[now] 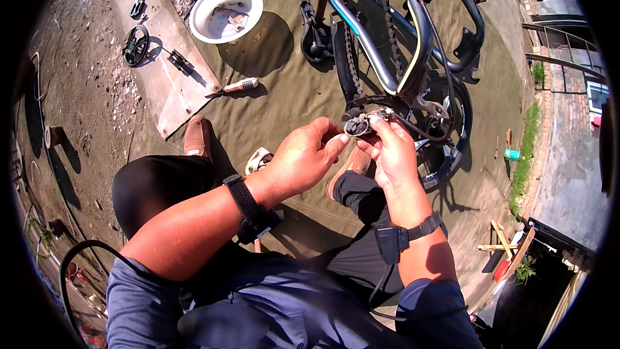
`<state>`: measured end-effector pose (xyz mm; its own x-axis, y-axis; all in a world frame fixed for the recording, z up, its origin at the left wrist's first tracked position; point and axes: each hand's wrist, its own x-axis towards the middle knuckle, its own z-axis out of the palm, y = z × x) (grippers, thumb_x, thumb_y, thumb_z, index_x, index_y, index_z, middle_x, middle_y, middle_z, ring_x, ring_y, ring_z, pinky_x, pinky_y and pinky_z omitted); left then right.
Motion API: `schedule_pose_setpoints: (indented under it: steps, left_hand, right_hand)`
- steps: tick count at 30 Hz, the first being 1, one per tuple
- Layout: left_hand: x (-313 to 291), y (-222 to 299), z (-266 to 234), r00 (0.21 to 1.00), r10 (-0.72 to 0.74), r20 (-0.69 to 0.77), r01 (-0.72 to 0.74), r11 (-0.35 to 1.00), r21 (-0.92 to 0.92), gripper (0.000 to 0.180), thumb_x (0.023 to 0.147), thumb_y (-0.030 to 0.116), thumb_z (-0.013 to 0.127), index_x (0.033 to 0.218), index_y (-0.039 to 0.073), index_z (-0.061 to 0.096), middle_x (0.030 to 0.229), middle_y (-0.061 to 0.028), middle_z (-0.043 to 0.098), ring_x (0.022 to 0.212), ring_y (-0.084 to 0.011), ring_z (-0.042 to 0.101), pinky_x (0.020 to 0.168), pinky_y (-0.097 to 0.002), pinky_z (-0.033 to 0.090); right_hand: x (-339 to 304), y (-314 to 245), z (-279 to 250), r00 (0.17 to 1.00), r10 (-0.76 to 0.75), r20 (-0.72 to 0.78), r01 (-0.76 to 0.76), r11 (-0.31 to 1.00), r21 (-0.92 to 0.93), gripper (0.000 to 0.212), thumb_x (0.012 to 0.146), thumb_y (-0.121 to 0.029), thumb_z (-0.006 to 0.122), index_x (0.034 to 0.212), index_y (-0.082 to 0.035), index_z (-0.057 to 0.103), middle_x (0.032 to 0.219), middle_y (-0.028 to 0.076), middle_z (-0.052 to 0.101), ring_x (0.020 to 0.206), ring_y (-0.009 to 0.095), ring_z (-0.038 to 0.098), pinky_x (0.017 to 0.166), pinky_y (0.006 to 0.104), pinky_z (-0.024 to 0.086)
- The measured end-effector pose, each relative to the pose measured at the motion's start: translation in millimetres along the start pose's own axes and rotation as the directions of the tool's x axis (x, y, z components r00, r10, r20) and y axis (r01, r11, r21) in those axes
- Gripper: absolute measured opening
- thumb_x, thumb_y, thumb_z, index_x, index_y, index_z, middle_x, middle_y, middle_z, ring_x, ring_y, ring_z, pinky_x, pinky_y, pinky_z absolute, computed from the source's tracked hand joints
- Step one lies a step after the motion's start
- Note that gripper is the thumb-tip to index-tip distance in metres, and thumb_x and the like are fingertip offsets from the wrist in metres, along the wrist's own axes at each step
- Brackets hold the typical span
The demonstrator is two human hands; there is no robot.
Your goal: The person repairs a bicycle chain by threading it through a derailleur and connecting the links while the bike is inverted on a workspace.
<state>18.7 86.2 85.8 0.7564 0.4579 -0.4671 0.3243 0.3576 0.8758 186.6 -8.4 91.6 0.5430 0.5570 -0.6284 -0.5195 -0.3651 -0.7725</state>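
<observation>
A small grey and black metal bicycle part (357, 126), which looks like a derailleur, is held up between my hands in front of the bicycle frame (354, 24). My right hand (395, 160) grips it from the right, thumb on top and fingers curled below. At its left side my left hand (307, 156) is closed, with thumb and forefinger pinched against the part's edge. A black cable (423, 137) loops from beside the part up to the frame. Chain (352, 58) hangs along the frame tubes. The crankset (444, 161) lies partly behind my right hand.
A white basin (197, 24) with small metal pieces stands on the brown ground sheet (278, 100). On a board (169, 100) to the left lie a black chainring with crank (135, 46), a pedal (179, 61) and a tool with a white and orange handle (241, 84).
</observation>
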Motion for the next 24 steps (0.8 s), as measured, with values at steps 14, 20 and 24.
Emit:
schedule_pose_setpoints:
  steps: [14, 20, 24]
  left_hand:
    - [-3.7, -3.0, -0.8, 0.996, 0.087, -0.014, -0.084, 0.988, 0.131, 0.029, 0.103, 0.025, 0.059, 0.107, -0.004, 0.06, 0.088, -0.0064, 0.067, 0.08, -0.0118, 0.065, 0.072, -0.0289, 0.054]
    - [-2.3, -3.9, -0.9, 0.996, 0.089, -0.014, -0.086, 0.985, 0.151, 0.028, 0.103, 0.025, 0.059, 0.106, -0.003, 0.06, 0.087, -0.0057, 0.067, 0.079, -0.0116, 0.064, 0.072, -0.0287, 0.053]
    - [-2.2, -8.1, -0.7, 0.993, 0.118, -0.012, -0.115, 0.983, 0.141, 0.028, 0.103, 0.026, 0.058, 0.106, -0.002, 0.06, 0.088, -0.0053, 0.066, 0.079, -0.0112, 0.063, 0.073, -0.0288, 0.053]
  right_hand:
    - [4.4, 0.8, 0.1, 0.999, -0.001, -0.034, 0.0, 1.0, -0.024, 0.016, 0.096, -0.018, 0.063, 0.109, -0.008, 0.065, 0.101, 0.0, 0.069, 0.087, 0.01, 0.066, 0.068, 0.0256, 0.055]
    - [9.2, 4.7, -6.5, 0.999, -0.012, -0.049, 0.013, 1.0, 0.018, 0.02, 0.093, -0.014, 0.068, 0.111, -0.006, 0.065, 0.103, 0.002, 0.068, 0.092, 0.014, 0.066, 0.069, 0.029, 0.055]
    - [6.7, 3.5, -5.8, 0.999, 0.0, -0.053, 0.001, 1.0, 0.031, 0.021, 0.094, -0.014, 0.068, 0.114, -0.005, 0.065, 0.106, 0.002, 0.068, 0.095, 0.014, 0.065, 0.07, 0.0286, 0.056]
